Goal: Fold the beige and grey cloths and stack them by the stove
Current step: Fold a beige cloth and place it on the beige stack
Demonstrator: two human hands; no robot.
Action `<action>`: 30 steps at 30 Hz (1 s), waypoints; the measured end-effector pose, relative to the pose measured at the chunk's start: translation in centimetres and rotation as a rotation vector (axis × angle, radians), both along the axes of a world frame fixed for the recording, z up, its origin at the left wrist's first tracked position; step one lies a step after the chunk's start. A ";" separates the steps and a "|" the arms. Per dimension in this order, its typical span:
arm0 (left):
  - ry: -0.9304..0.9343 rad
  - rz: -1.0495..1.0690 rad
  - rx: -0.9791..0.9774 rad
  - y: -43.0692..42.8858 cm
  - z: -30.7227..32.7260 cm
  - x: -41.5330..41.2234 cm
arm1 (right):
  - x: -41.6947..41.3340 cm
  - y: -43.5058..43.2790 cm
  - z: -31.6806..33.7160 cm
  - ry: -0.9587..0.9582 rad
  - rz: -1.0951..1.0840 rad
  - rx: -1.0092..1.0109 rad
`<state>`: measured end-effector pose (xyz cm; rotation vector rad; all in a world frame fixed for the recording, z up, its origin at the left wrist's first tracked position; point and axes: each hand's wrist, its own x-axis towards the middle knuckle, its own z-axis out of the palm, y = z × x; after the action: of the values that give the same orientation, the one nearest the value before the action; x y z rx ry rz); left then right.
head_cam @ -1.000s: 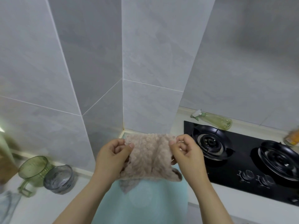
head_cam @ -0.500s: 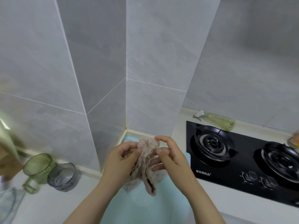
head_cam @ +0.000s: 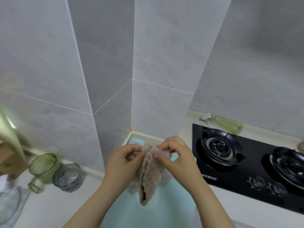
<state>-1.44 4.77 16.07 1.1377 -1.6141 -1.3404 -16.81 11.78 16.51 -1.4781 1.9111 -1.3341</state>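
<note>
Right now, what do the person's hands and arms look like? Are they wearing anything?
Nothing is worn on them. The left hand and the right hand have no gloves, rings or watch showing. The forearms are bare all the way to the picture's bottom edge, so no sleeves are in view.

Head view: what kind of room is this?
Most likely a home kitchen. A black two-burner gas stove sits in a white counter, the wall is grey tile, and a green cup and a grey cup stand nearby. The left hand and right hand pinch a cloth.
</note>
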 end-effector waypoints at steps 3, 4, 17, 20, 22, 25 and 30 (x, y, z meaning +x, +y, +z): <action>-0.022 -0.032 -0.052 0.2 0.3 0.1 | 0.2 0.0 0.2 -0.008 0.022 0.085; -0.033 -0.048 -0.071 0.4 0.4 0.1 | 0.2 0.0 0.1 -0.008 0.015 0.106; -0.108 -0.089 -0.172 0.6 0.6 0.4 | 0.0 0.4 -0.1 -0.135 0.026 0.092; -0.034 -0.033 -0.126 -0.2 0.4 0.8 | -1.4 1.0 -0.3 -0.034 0.029 0.165; -0.011 -0.002 -0.110 -0.8 0.2 1.1 | -1.9 1.4 -0.4 0.013 0.022 0.197; -0.086 0.004 -0.202 -1.1 0.0 1.4 | -1.8 1.3 -0.2 0.053 0.026 0.172; -0.176 -0.053 -0.348 -0.9 -0.2 1.5 | -1.2 0.9 0.0 0.009 -0.007 0.112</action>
<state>0.08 3.83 15.90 1.0263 -1.9270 -0.9607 -18.01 12.69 16.53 -1.4267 1.9643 -1.2049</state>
